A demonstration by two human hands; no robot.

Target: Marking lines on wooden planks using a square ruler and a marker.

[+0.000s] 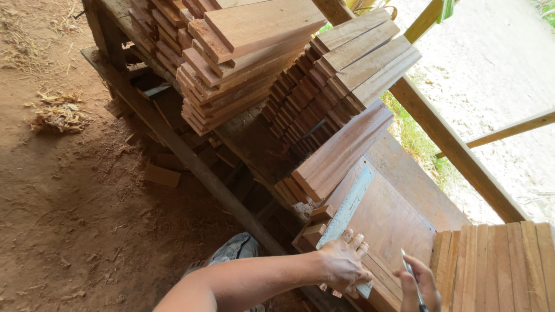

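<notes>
- L hand [342, 263] flat, fingers spread, pressing metal ruler [348, 207] onto wood board [393, 222]; board under hand on counter [416, 179]
- R hand [419, 283] clamped on pen [411, 277], just right of L hand; plank stacks [300, 75] beyond

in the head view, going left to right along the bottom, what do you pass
Bare dirt floor → left hand pressing down on the metal ruler → right hand holding a pen → row of narrow wooden slats standing side by side at the right edge.
</notes>
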